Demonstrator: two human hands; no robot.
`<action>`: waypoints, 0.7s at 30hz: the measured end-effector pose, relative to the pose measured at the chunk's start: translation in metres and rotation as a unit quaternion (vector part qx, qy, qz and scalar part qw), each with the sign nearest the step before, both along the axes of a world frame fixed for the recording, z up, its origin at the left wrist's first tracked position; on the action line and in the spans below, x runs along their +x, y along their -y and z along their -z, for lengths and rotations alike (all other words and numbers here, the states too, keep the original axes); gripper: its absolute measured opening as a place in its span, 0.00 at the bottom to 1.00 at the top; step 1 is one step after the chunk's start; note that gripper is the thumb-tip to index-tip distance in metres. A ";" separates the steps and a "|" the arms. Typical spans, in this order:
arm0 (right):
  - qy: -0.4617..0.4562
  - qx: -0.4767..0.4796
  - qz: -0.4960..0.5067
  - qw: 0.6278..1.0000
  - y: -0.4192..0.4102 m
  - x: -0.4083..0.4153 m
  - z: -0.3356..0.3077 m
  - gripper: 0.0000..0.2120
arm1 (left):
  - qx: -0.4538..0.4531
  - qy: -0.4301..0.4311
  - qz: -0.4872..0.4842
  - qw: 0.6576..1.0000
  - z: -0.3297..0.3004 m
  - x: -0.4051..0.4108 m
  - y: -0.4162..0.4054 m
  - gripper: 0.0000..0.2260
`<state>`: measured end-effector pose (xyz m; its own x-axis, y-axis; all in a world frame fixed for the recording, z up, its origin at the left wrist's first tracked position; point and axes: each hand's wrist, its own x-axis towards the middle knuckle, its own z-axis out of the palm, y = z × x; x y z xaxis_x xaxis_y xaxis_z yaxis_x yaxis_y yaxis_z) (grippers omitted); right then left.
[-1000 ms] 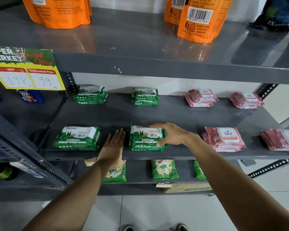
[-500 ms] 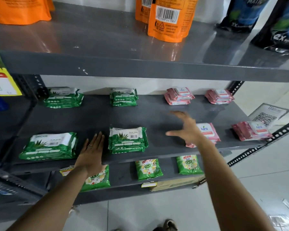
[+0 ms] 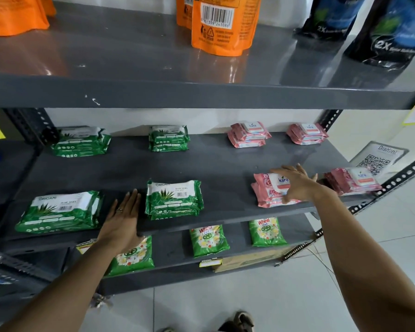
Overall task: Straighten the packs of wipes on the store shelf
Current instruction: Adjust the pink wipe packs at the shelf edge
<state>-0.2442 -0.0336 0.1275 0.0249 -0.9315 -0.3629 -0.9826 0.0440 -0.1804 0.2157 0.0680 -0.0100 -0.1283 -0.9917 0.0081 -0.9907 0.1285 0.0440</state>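
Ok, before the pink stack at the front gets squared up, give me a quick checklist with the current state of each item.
1. Right hand on the front pink kara stack: ok, fingers lie over its lid and right side.
2. Stack square to the shelf edge: not ok, it sits turned at an angle.
3. Stack's packs aligned with each other: not ok, the lower packs stick out to the front and left.
4. Left hand out of the way: ok, it lies flat on the shelf between the two front green Origami packs.
5. Room to the right: ok, a gap separates it from the right-end pink stack.
6. Firm grip: cannot tell.
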 end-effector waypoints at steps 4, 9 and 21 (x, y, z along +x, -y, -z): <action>-0.006 -0.020 -0.019 1.000 0.004 -0.005 0.001 0.46 | 0.000 0.000 0.001 1.000 -0.002 -0.002 -0.002 0.53; 0.004 -0.025 -0.023 0.999 0.008 -0.010 0.004 0.45 | 0.004 0.007 0.000 1.000 -0.001 -0.001 -0.001 0.53; 0.004 -0.018 -0.044 0.999 0.009 -0.009 0.003 0.45 | 0.004 -0.003 -0.005 1.000 -0.004 -0.004 -0.002 0.53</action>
